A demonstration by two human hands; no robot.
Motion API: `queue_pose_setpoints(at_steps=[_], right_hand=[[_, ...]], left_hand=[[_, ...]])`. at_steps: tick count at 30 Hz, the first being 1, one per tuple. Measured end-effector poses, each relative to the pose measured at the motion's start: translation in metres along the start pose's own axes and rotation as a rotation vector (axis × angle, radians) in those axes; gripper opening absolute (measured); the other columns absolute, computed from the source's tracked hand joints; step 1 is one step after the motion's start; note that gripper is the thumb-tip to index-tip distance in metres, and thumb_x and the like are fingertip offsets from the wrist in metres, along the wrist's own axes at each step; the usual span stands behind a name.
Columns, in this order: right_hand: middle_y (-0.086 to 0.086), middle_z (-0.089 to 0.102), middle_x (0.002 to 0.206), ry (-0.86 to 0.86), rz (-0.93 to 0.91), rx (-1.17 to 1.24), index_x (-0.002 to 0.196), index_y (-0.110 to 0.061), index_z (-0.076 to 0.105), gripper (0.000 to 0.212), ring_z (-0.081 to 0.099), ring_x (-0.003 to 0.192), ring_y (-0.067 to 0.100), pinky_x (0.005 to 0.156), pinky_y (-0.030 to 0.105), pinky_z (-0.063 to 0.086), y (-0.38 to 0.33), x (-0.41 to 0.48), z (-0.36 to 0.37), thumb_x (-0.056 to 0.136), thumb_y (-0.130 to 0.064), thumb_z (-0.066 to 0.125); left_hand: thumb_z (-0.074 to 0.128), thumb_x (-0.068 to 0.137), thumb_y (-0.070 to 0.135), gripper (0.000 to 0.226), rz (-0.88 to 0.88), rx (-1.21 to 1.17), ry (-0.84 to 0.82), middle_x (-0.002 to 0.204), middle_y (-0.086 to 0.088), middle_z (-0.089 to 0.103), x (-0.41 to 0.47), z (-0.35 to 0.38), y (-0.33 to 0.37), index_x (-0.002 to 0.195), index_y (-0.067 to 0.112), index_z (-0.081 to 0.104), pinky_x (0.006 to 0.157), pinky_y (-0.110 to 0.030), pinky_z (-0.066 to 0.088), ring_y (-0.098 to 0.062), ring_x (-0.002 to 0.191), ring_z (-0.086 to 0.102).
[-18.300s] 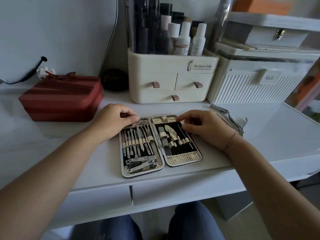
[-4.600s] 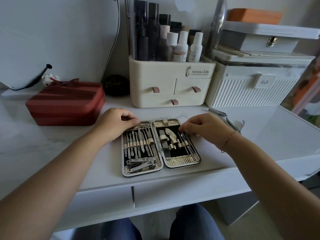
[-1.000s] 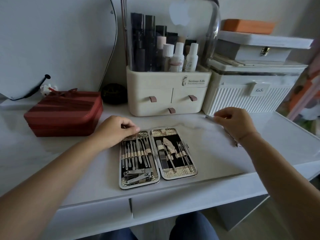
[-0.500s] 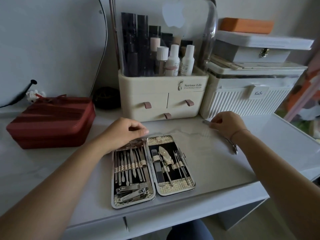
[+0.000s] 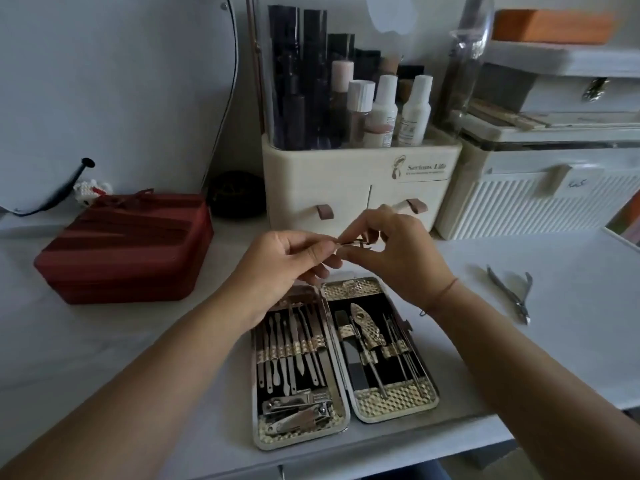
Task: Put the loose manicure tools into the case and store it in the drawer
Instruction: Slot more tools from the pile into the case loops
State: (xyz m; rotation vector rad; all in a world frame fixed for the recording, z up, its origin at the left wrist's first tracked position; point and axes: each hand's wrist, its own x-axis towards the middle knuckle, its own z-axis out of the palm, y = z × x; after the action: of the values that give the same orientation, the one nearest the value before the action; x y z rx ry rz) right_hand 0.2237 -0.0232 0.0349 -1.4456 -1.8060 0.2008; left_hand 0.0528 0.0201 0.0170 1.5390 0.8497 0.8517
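The manicure case (image 5: 396, 407) lies open flat on the white desk, both halves filled with metal tools under gold straps. Above its far end, my left hand (image 5: 287, 265) and my right hand (image 5: 398, 258) meet in the air and pinch a small metal tool (image 5: 353, 242) between their fingertips. Its exact shape is hidden by the fingers. A loose cuticle nipper (image 5: 512, 294) lies on the desk to the right of the case, apart from both hands.
A cream cosmetics organiser (image 5: 360, 188) with small drawers stands behind the hands. A white ribbed box (image 5: 540, 199) is at the back right, a red zip case (image 5: 128, 247) at the left. The desk's front edge (image 5: 381, 455) runs just below the case.
My right hand came back from the desk's right side to above the case with a small tool. My left hand lifted off the case and took hold of it too.
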Motion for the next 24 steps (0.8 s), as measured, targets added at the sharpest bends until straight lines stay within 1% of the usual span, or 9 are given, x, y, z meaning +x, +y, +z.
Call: queue_pose_setpoints(at_steps=[4, 6, 8, 10, 14, 18, 21, 23, 24], right_hand=[[-0.014, 0.043, 0.053, -0.002, -0.020, 0.005, 0.076, -0.022, 0.066, 0.012, 0.041, 0.054, 0.007, 0.051, 0.013, 0.032, 0.0040, -0.0070, 0.0058, 0.072, -0.023, 0.077], [-0.012, 0.045, 0.048, -0.013, -0.003, 0.031, 0.077, -0.023, 0.066, 0.012, 0.041, 0.052, 0.007, 0.050, 0.012, 0.032, 0.0031, -0.0077, 0.0057, 0.073, -0.024, 0.077], [-0.022, 0.053, 0.053, -0.015, 0.017, 0.061, 0.078, -0.023, 0.066, 0.010, 0.043, 0.053, 0.005, 0.051, 0.009, 0.033, 0.0013, -0.0069, 0.0052, 0.074, -0.024, 0.076], [-0.031, 0.053, 0.056, -0.024, 0.027, 0.085, 0.079, -0.023, 0.067, 0.007, 0.045, 0.054, 0.001, 0.052, 0.007, 0.034, 0.0007, -0.0060, 0.0041, 0.077, -0.022, 0.074], [-0.032, 0.053, 0.052, -0.079, 0.045, 0.112, 0.079, -0.022, 0.069, 0.005, 0.046, 0.052, 0.001, 0.052, 0.007, 0.033, 0.0032, -0.0066, 0.0042, 0.078, -0.020, 0.073], [-0.016, 0.053, 0.048, -0.139, 0.095, 0.178, 0.078, -0.018, 0.070, 0.006, 0.042, 0.046, 0.004, 0.049, 0.012, 0.035, 0.0079, -0.0063, 0.0061, 0.077, -0.023, 0.074], [-0.007, 0.058, 0.056, -0.140, 0.086, 0.232, 0.079, -0.017, 0.068, 0.007, 0.046, 0.050, 0.006, 0.052, 0.022, 0.042, 0.0067, -0.0071, 0.0059, 0.077, -0.022, 0.073], [0.001, 0.063, 0.062, -0.114, 0.095, 0.352, 0.080, -0.011, 0.066, 0.007, 0.053, 0.054, 0.013, 0.055, 0.028, 0.047, 0.0046, -0.0067, 0.0040, 0.078, -0.015, 0.071], [0.004, 0.063, 0.064, -0.091, 0.111, 0.456, 0.081, -0.006, 0.064, 0.007, 0.056, 0.056, 0.014, 0.057, 0.028, 0.049, 0.0045, -0.0059, 0.0022, 0.079, -0.009, 0.070]], left_hand=[[0.064, 0.083, 0.008, 0.013, -0.064, -0.105, -0.017, 0.082, -0.010, 0.074, -0.0005, 0.0023, -0.0020, 0.093, 0.010, 0.072, 0.064, -0.019, 0.055, -0.013, 0.069, 0.067], [0.065, 0.082, 0.006, 0.014, -0.055, -0.120, 0.005, 0.081, -0.009, 0.074, -0.0005, 0.0036, -0.0023, 0.092, 0.012, 0.072, 0.066, -0.018, 0.055, -0.015, 0.072, 0.069], [0.066, 0.081, 0.005, 0.017, -0.038, -0.128, 0.030, 0.085, -0.010, 0.075, -0.0010, 0.0024, -0.0017, 0.097, 0.010, 0.071, 0.070, -0.018, 0.055, -0.018, 0.078, 0.072], [0.067, 0.081, 0.004, 0.019, -0.020, -0.123, 0.046, 0.087, -0.009, 0.075, -0.0018, 0.0020, -0.0006, 0.100, 0.008, 0.070, 0.070, -0.017, 0.054, -0.019, 0.080, 0.072], [0.067, 0.081, 0.004, 0.013, 0.047, -0.017, 0.079, 0.081, -0.008, 0.075, -0.0030, 0.0059, -0.0021, 0.094, 0.008, 0.069, 0.065, -0.017, 0.054, -0.017, 0.072, 0.072], [0.070, 0.078, 0.007, 0.008, 0.115, 0.075, 0.105, 0.072, -0.004, 0.074, -0.0011, 0.0077, -0.0049, 0.086, 0.008, 0.069, 0.061, -0.018, 0.053, -0.014, 0.066, 0.070], [0.072, 0.075, 0.009, 0.013, 0.115, 0.040, 0.112, 0.070, -0.005, 0.074, -0.0019, 0.0070, -0.0003, 0.084, 0.003, 0.067, 0.059, -0.019, 0.054, -0.016, 0.063, 0.070], [0.073, 0.072, 0.013, 0.018, 0.081, -0.021, 0.113, 0.070, -0.009, 0.073, -0.0019, 0.0044, 0.0034, 0.084, 0.002, 0.067, 0.058, -0.020, 0.054, -0.018, 0.062, 0.070], [0.073, 0.069, 0.016, 0.020, 0.050, -0.069, 0.121, 0.070, -0.009, 0.073, -0.0013, 0.0027, 0.0044, 0.084, 0.002, 0.067, 0.058, -0.019, 0.054, -0.018, 0.062, 0.069]])
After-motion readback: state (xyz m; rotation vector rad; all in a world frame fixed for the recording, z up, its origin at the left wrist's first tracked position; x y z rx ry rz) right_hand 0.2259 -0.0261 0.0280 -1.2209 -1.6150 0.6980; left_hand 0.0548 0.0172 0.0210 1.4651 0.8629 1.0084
